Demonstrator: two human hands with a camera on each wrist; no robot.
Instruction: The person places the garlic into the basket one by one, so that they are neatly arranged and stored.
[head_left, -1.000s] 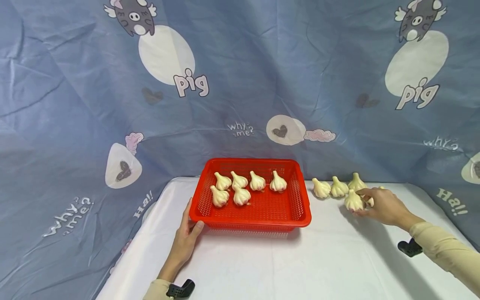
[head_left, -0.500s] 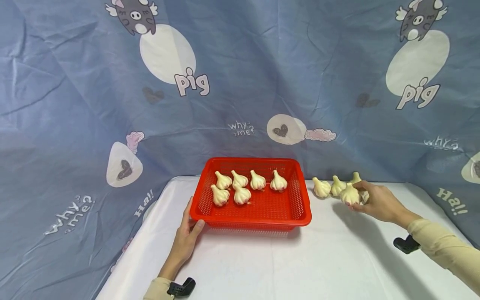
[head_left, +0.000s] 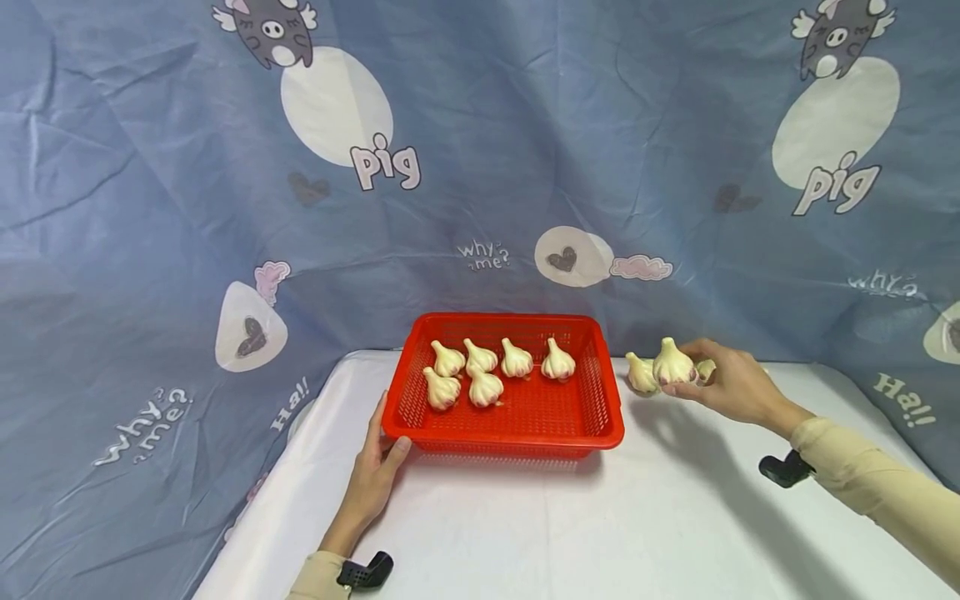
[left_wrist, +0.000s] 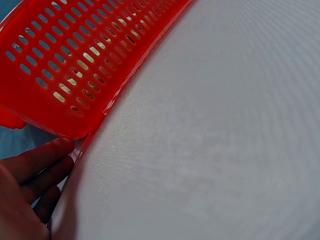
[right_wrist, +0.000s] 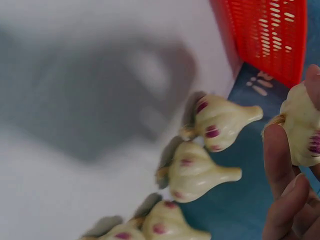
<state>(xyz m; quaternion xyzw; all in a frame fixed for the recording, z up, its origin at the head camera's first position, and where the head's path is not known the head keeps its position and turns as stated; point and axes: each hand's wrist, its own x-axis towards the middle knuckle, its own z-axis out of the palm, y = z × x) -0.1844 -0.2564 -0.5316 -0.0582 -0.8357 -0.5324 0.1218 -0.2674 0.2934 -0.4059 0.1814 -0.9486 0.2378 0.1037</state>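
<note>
My right hand point(head_left: 738, 387) pinches a pale garlic bulb point(head_left: 674, 364) by its sides, neck upward, raised above the table just right of the basket. In the right wrist view, fingers and thumb press on the purple-streaked bulb point(right_wrist: 300, 130). Behind it in the head view a garlic bulb point(head_left: 639, 374) lies on the table, and others there are mostly hidden. My left hand point(head_left: 373, 475) lies at the front left corner of the red plastic basket point(head_left: 495, 439). Its fairly straight fingers point(left_wrist: 47, 155) touch the basket's lower corner in the left wrist view.
Inside the basket lie several garlic bulbs point(head_left: 486, 388), toward its back and left. A row of bulbs point(right_wrist: 197, 172) rests along the table's back edge in the right wrist view. A blue printed cloth point(head_left: 480, 167) hangs behind the white table point(head_left: 517, 533).
The right hand has lifted the garlic bulb from the row and carried it left, closer to the basket. The left hand and the basket have stayed in place.
</note>
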